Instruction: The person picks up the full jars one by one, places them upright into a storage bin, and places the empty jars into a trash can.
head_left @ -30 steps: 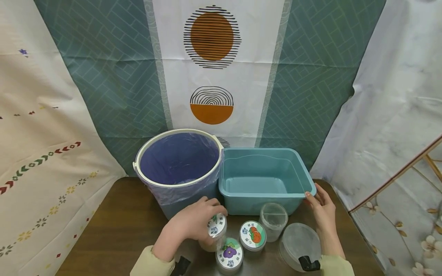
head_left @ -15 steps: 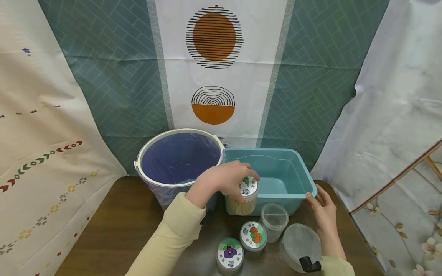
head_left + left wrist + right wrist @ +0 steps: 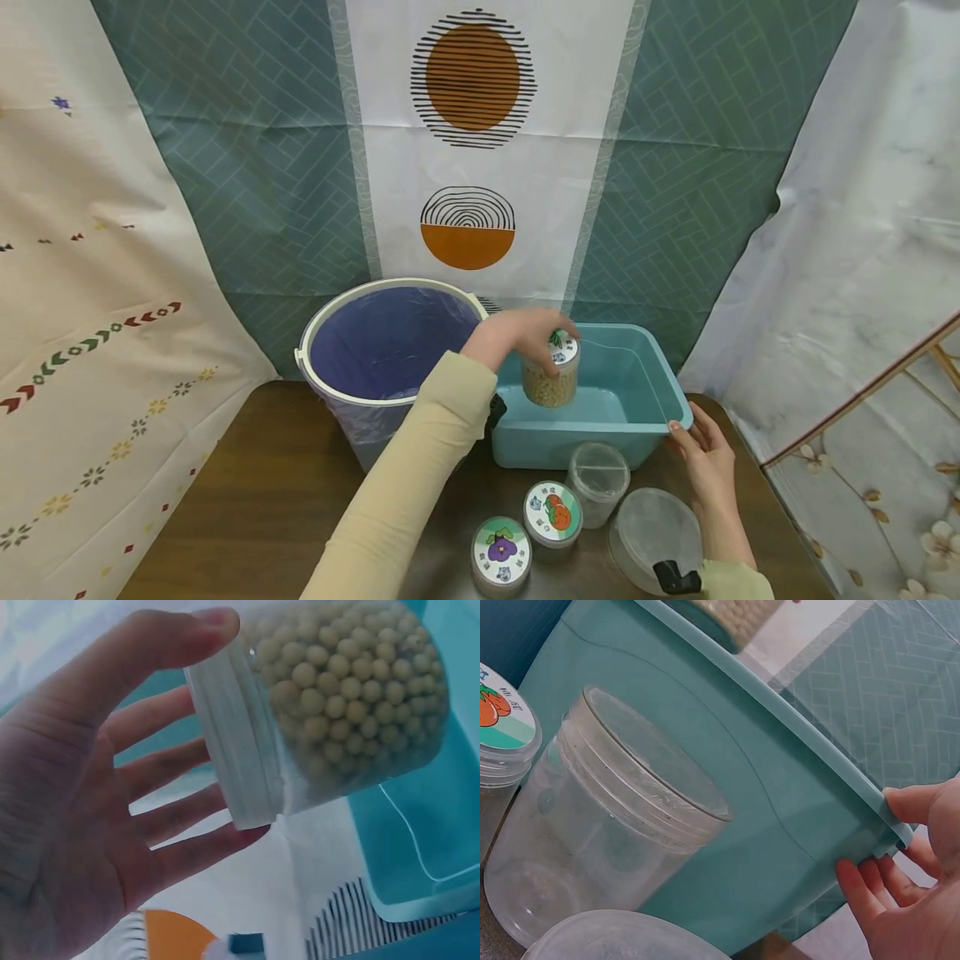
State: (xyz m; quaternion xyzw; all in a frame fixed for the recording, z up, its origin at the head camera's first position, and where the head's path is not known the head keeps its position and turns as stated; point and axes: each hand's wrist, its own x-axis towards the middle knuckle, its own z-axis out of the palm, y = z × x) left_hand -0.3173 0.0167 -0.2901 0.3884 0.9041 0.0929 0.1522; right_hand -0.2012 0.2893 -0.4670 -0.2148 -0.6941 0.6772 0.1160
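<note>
My left hand (image 3: pixel 528 333) grips a clear jar of pale round beans (image 3: pixel 352 697) by its white lid, thumb on one side and fingers on the other. In the head view the jar hangs upright over the left part of the teal plastic basin (image 3: pixel 592 427), above its floor. The basin's front right corner is pinched by my right hand (image 3: pixel 708 462), thumb on the rim and fingers below it, as the right wrist view shows (image 3: pixel 922 847). Inside the basin nothing else shows in the head view.
Left of the basin stands a bin (image 3: pixel 341 417) lined with a purple bag. In front are a purple-vegetable-lid jar (image 3: pixel 501 552), an orange-fruit-lid jar (image 3: pixel 553 510), a clear jar (image 3: pixel 597 483) and a wider clear container (image 3: pixel 656 537) near my right wrist.
My left hand has lifted the bean jar from the table beside the other jars and carried it forward and right, over the basin. My right hand keeps its hold on the corner.
</note>
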